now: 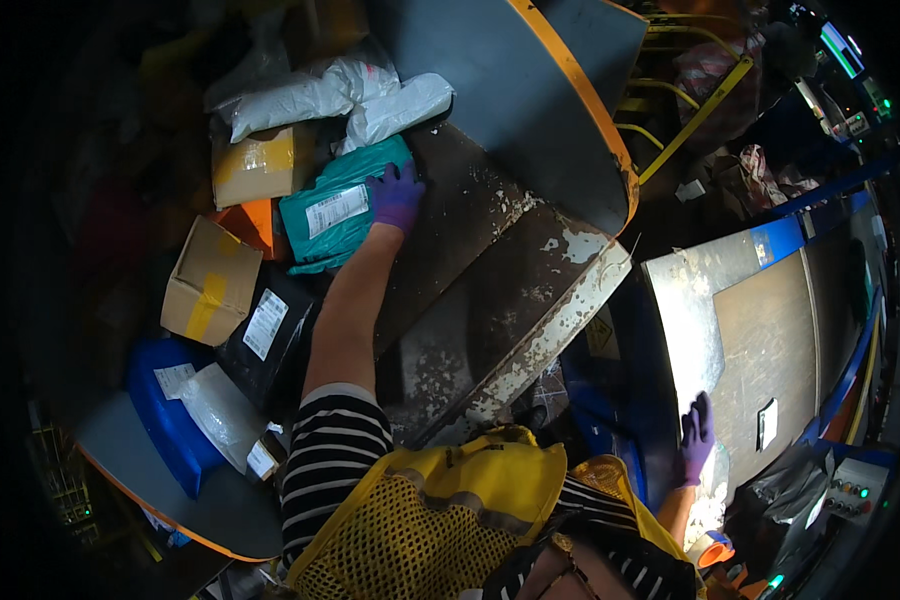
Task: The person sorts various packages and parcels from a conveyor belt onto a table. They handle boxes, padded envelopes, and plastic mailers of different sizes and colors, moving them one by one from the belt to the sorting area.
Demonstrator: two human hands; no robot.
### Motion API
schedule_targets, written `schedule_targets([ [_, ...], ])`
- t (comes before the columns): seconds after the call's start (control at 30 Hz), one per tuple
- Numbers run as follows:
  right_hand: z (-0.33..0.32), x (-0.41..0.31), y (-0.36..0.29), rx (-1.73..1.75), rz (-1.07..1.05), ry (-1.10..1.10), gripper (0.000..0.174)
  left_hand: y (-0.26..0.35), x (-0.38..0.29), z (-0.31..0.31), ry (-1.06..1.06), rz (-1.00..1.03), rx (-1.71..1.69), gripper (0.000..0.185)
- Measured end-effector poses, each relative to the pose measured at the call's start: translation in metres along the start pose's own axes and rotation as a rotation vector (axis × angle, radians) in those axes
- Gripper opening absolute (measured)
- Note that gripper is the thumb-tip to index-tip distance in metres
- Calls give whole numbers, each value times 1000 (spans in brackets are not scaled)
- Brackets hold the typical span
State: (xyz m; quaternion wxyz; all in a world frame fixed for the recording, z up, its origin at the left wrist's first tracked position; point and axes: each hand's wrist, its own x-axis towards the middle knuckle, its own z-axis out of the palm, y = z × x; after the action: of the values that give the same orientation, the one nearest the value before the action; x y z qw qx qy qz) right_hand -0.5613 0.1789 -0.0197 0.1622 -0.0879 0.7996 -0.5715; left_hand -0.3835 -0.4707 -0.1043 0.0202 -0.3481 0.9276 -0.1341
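Observation:
My left hand (397, 196), in a purple glove, grips the right end of a teal plastic parcel (345, 202) with a white label. A cardboard box with yellow tape (255, 166) and an orange box (249, 226) sit beside it. Two white plastic mailers (292, 105) (397, 109) lie just beyond. Nearer me are another taped carton (211, 281) and a black parcel (266, 330) bearing a label. My right hand (696, 439), also gloved in purple, is over the metal edge of a conveyor (765, 322); it holds nothing visible, fingers raised.
A grey surface with an orange rim (570, 60) curves around a worn brown metal chute (450, 300). Blue and clear plastic packages (169, 405) lie at lower left. On the conveyor is a small black-and-white item (768, 424). A tape roll (712, 551) and a button box (855, 491) are at lower right.

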Motion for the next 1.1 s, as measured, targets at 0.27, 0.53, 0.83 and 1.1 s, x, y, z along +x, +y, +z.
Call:
schedule_targets([
  [0.27, 148, 66, -65, 521, 101, -754, 59, 117, -188, -135, 62, 797, -518, 38],
  [0.53, 152, 78, -54, 390, -86, -938, 40, 146, -228, -232, -248, 684, -1458, 31],
  [0.83, 41, 11, -139, -77, -309, -130, 34, -95, 75, 45, 353, -296, -842, 80],
  [1.1, -101, -25, -66, 596, -261, 582, 42, -114, 88, 121, -64, 181, -17, 41],
])
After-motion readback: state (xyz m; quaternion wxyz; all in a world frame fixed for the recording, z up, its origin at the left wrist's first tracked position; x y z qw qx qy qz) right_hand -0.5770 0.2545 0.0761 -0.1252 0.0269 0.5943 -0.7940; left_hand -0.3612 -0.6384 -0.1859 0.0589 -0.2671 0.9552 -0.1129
